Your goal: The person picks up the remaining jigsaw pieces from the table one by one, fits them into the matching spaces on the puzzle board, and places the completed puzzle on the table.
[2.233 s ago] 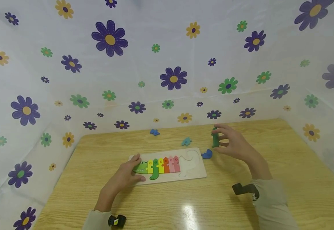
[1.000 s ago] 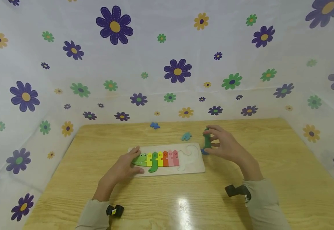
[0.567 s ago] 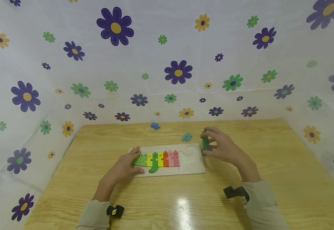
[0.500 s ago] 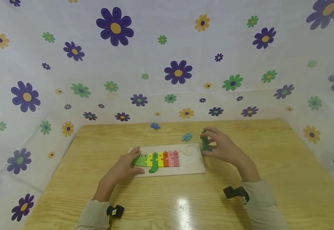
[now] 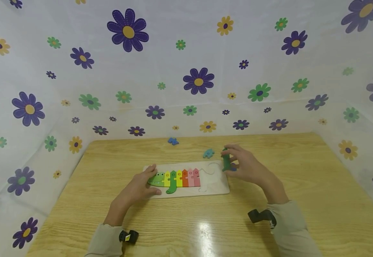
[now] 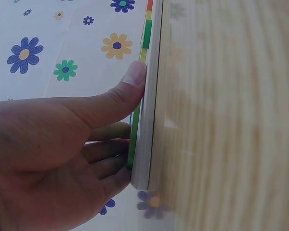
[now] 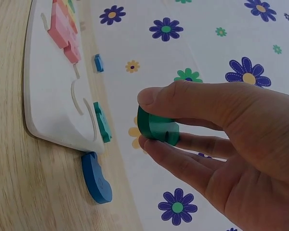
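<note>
A wooden crocodile puzzle board (image 5: 217, 185) lies flat on the table, its head, yellow, green, orange and pink pieces set in from the left; the tail end shows bare outlines. My left hand (image 5: 136, 187) rests on the head end, thumb near the front edge and fingers toward the far edge; the left wrist view shows the thumb touching the board (image 6: 147, 125). Just above the board's right end, my right hand (image 5: 249, 166) pinches a dark green puzzle piece (image 7: 156, 126) between thumb and fingertips, held upright. Behind it a blue rounded piece (image 7: 96, 183) touches the board's corner.
A teal piece (image 5: 208, 153) lies just beyond the board's far edge. Further back, a blue piece (image 5: 173, 141) sits near the table's rear edge. A white flower-print cloth (image 5: 164, 64) hangs behind and at both sides of the wooden table (image 5: 173, 225).
My right hand has moved left with the green piece, from beyond the blue piece to the board's right end. The left hand stays on the board. The head view has tilted slightly.
</note>
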A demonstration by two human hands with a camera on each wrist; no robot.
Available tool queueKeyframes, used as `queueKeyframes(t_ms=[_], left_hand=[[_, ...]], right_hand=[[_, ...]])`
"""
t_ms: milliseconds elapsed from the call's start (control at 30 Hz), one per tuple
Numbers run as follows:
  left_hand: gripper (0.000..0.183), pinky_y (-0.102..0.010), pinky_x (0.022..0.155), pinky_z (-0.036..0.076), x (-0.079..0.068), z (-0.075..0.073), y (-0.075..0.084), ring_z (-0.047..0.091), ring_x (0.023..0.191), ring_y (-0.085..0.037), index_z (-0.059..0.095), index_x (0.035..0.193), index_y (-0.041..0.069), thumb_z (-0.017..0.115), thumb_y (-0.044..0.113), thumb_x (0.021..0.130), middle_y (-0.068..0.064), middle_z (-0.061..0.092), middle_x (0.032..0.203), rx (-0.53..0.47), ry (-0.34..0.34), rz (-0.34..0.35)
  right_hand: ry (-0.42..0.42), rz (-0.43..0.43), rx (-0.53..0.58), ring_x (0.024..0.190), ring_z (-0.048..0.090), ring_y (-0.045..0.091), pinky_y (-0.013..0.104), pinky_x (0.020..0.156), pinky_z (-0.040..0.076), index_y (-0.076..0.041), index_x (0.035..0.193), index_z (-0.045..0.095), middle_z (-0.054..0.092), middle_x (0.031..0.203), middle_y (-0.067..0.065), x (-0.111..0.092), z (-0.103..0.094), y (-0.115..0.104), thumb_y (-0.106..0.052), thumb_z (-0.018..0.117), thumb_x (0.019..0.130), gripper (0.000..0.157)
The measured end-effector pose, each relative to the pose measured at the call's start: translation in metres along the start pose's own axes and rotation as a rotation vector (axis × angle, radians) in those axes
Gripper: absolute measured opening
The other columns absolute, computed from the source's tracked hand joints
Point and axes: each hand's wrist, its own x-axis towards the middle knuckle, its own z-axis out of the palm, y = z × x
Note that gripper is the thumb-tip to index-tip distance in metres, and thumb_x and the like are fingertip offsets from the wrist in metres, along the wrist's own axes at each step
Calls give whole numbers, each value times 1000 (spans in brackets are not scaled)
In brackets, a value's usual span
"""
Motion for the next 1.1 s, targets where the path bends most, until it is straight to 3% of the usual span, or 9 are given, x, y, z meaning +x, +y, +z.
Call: queueKeyframes(t_ms=[800, 1100], left_hand=[[83, -55, 121, 26, 0, 0, 0, 22, 152, -42, 38, 152, -10, 82, 22, 89, -23, 25, 165, -2, -1, -10], [84, -54, 121, 27, 1, 1, -1, 22, 153, -40, 37, 153, -9, 81, 22, 89, -22, 24, 166, 2, -3, -19]], right_hand=[[-31, -56, -79, 104, 70, 33, 43, 84, 62, 5, 128, 65, 47, 150, 28, 2, 8, -2, 0, 84, 80, 52], [-52, -41, -70, 104, 69, 34, 43, 83, 62, 4, 126, 65, 47, 150, 29, 4, 11, -5, -1, 83, 80, 49]])
